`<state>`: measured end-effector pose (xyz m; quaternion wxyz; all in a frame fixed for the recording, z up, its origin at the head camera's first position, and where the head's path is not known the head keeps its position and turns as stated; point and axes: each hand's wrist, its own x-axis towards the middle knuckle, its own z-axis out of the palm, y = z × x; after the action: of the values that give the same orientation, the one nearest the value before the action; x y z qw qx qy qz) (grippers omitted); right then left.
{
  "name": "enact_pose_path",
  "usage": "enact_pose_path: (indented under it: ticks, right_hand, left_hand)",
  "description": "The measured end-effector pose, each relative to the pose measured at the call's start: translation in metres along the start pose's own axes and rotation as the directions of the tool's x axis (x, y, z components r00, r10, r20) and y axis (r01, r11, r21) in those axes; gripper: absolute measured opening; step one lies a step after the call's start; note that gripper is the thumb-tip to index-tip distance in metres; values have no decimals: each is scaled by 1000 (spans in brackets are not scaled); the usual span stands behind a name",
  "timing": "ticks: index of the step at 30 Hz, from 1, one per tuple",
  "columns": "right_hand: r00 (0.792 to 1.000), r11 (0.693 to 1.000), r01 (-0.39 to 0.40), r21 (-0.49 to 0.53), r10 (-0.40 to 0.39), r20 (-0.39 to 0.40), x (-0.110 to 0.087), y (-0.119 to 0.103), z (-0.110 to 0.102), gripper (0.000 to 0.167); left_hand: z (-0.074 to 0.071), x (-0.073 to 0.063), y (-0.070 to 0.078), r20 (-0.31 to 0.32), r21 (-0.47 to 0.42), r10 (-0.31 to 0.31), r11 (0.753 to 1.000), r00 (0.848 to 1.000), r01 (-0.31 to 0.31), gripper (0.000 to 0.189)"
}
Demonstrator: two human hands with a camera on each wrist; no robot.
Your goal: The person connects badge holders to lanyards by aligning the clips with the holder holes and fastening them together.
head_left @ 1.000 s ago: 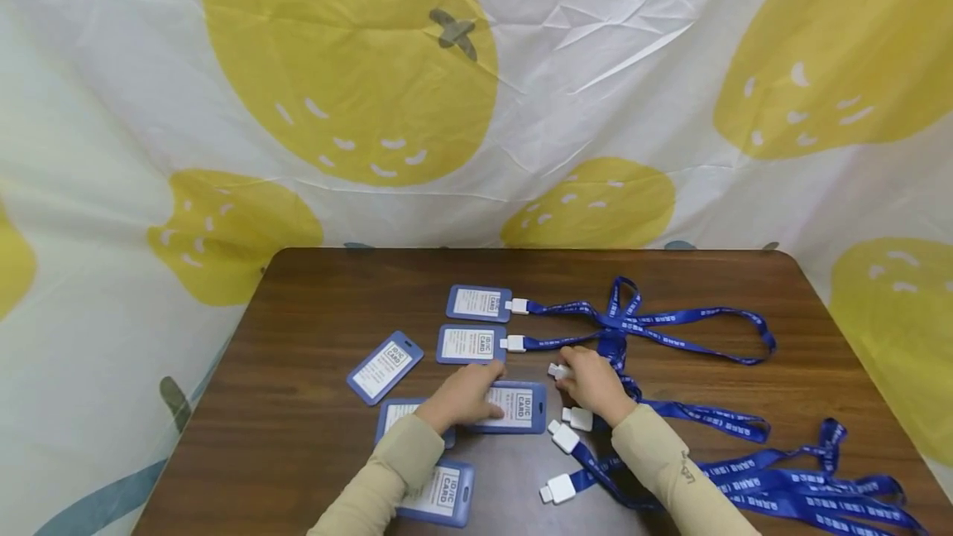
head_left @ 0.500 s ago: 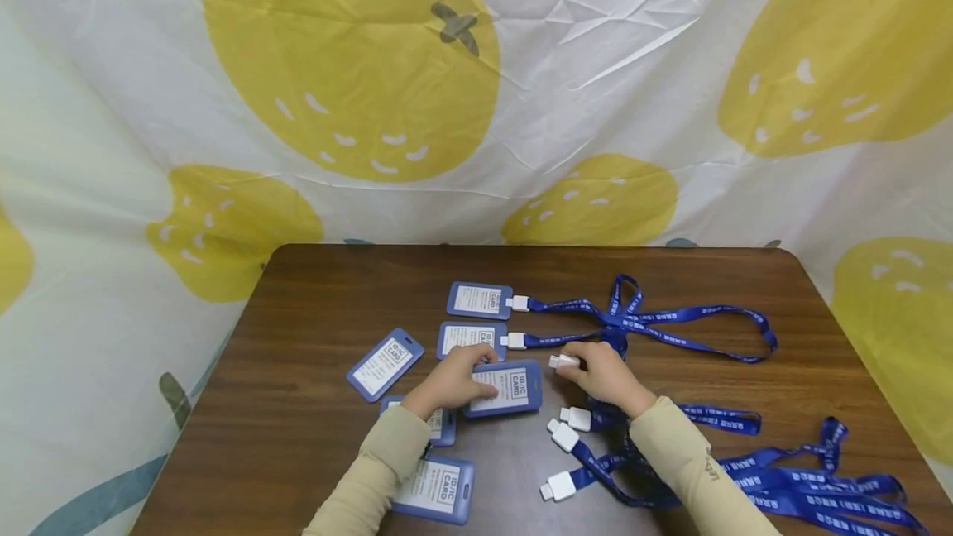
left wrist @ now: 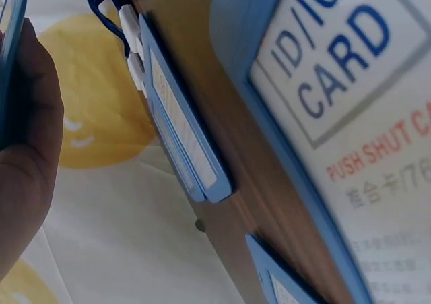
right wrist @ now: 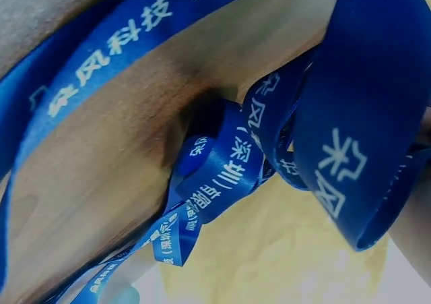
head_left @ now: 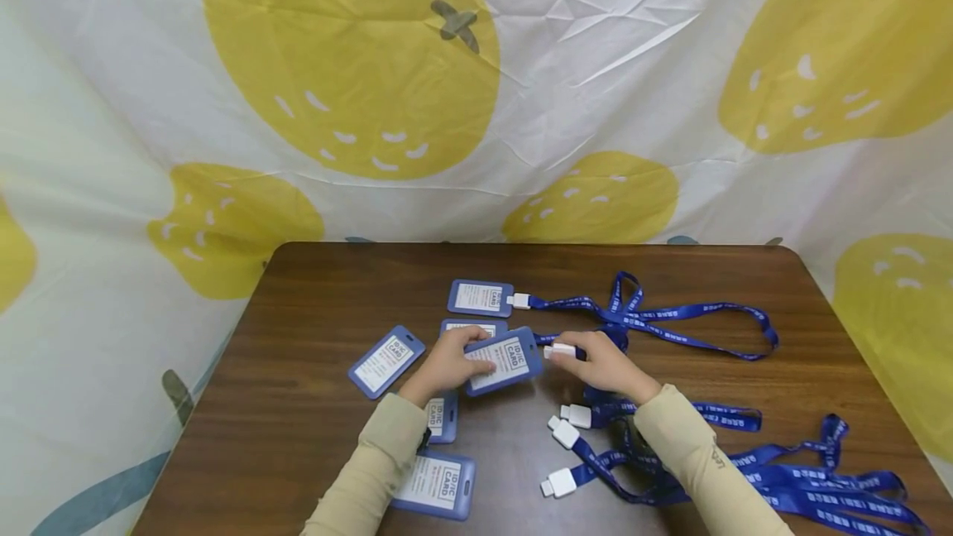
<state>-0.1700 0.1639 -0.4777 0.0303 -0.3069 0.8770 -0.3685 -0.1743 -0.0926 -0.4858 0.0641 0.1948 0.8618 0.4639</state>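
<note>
My left hand [head_left: 445, 364] grips a blue ID card holder [head_left: 508, 361] by its left end, thumb on its face. The holder is tilted and raised above the table, its slotted end toward the right. In the left wrist view, the left hand [left wrist: 34, 162] and the held holder's edge show at the far left. My right hand [head_left: 606, 366] pinches the white clip [head_left: 560, 351] of a blue lanyard, the clip's tip close to the slotted end. White-printed lanyard strap [right wrist: 357, 108] hangs in loops across the right wrist view, where the fingers are mostly hidden.
A holder [head_left: 480, 298] clipped to a lanyard [head_left: 692, 313] lies at the back; another [head_left: 472, 327] is partly covered. Loose holders [head_left: 385, 362] [head_left: 439, 482] lie left and front. Several lanyards [head_left: 819, 482] with white clips [head_left: 558, 483] lie right. A patterned cloth [head_left: 596, 64] hangs behind the table [head_left: 320, 296].
The left hand has lifted the holder off the table and tilted it. My right hand has raised the white clip, and the two have come close together.
</note>
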Motion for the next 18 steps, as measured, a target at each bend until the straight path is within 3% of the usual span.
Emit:
enact_pose_path:
  ticks: [6, 9, 11, 18]
  right_hand:
    - [1000, 999, -5, 43, 5, 2, 2, -2, -2, 11]
    - [1000, 999, 4, 54, -3, -7, 4, -3, -3, 10]
    - [1000, 998, 6, 61, -5, -11, 4, -3, -4, 9]
    - [1000, 996, 17, 85, -17, 1, 6, -4, -6, 8]
  left_hand:
    - [-1, 3, -7, -10, -27, 70, 997, 997, -71, 28]
    - [-1, 3, -4, -17, -13, 63, 998, 998, -63, 28]
    - [-1, 2, 5, -17, 4, 18, 1000, 1000, -18, 30]
    - [0, 2, 10, -3, 39, 37, 999, 999, -37, 30]
